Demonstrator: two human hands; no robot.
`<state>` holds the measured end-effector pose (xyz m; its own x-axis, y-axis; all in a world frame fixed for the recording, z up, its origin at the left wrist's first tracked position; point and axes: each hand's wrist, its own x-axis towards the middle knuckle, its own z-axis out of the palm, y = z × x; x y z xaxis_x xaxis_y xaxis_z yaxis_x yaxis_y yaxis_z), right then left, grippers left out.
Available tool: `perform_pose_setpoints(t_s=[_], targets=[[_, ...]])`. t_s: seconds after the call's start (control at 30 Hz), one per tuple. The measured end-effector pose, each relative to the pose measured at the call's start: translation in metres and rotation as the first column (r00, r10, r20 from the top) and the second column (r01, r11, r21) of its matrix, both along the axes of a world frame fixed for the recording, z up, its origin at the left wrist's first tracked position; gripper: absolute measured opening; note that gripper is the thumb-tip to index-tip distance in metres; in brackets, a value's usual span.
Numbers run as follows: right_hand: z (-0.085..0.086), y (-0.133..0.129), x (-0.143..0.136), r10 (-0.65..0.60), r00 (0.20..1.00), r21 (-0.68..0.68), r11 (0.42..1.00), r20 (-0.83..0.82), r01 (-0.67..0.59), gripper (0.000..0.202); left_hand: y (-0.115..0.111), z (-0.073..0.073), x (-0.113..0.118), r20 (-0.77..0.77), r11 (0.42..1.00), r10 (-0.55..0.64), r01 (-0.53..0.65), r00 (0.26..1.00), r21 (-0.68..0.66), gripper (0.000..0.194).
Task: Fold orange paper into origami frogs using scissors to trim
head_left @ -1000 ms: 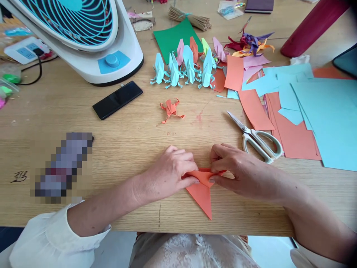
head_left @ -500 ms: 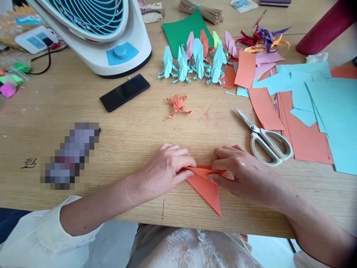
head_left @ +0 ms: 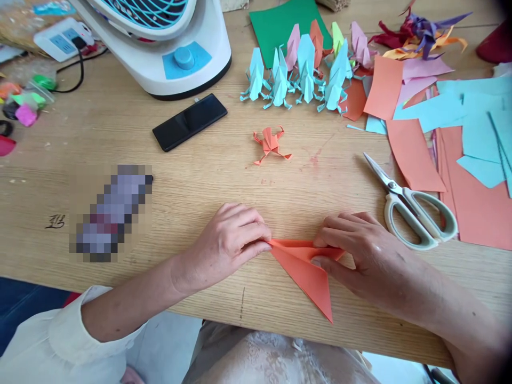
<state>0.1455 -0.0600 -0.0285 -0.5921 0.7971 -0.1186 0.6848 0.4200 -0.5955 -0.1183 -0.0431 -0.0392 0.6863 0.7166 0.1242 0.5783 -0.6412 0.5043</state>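
Note:
A folded sheet of orange paper (head_left: 306, 277) lies near the table's front edge, one sharp corner pointing toward me. My left hand (head_left: 236, 234) pinches its left tip between thumb and fingers. On the right side, my right hand (head_left: 352, 248) grips the folded flap, its thumb on top and the paper's right tip running under the fingers. Beyond both hands sits a small orange origami figure (head_left: 271, 143) with four thin limbs spread. Scissors (head_left: 408, 197) with pale handles lie to the right of my right hand, blades partly apart and pointing away.
Several light-blue origami figures (head_left: 306, 69) stand at the back before a green sheet (head_left: 264, 32). Cut orange paper (head_left: 416, 154) and blue paper (head_left: 480, 106) overlap at right. A white fan (head_left: 192, 69), a black phone (head_left: 190, 122) and a blurred-out object (head_left: 116, 208) occupy the left.
My left hand has slid outward to the paper's left tip, so more of the left edge shows. The view has shifted, moving the table's things across the picture.

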Motion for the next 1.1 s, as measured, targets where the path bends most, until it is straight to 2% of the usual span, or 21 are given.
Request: perform_pose_setpoints(t_s=[0.4, 0.57, 0.87, 1.1], targets=[[0.0012, -0.0014, -0.0013, -0.032, 0.999, -0.036, 0.999, -0.011, 0.031, 0.022, -0.0018, -0.0047, -0.0048, 0.056, 0.999, 0.045, -0.044, 0.997, -0.018, 0.011], [-0.0021, -0.0025, -0.0031, -0.072, 0.997, 0.005, 0.997, 0.019, 0.072, 0.017, -0.0031, -0.0069, -0.0053, 0.057, 0.993, 0.101, -0.097, 0.993, -0.064, 0.012], [-0.0019, -0.0031, -0.0036, -0.056, 0.998, 0.031, 0.998, 0.022, 0.055, 0.020, -0.0042, -0.0090, -0.0053, 0.064, 0.991, 0.120, -0.116, 0.991, -0.070, 0.015], [-0.0066, -0.0049, -0.0040, -0.105, 0.993, 0.080, 0.992, 0.046, 0.101, 0.018, -0.0055, -0.0072, -0.0038, 0.023, 0.986, 0.136, -0.133, 0.990, -0.100, 0.013]])
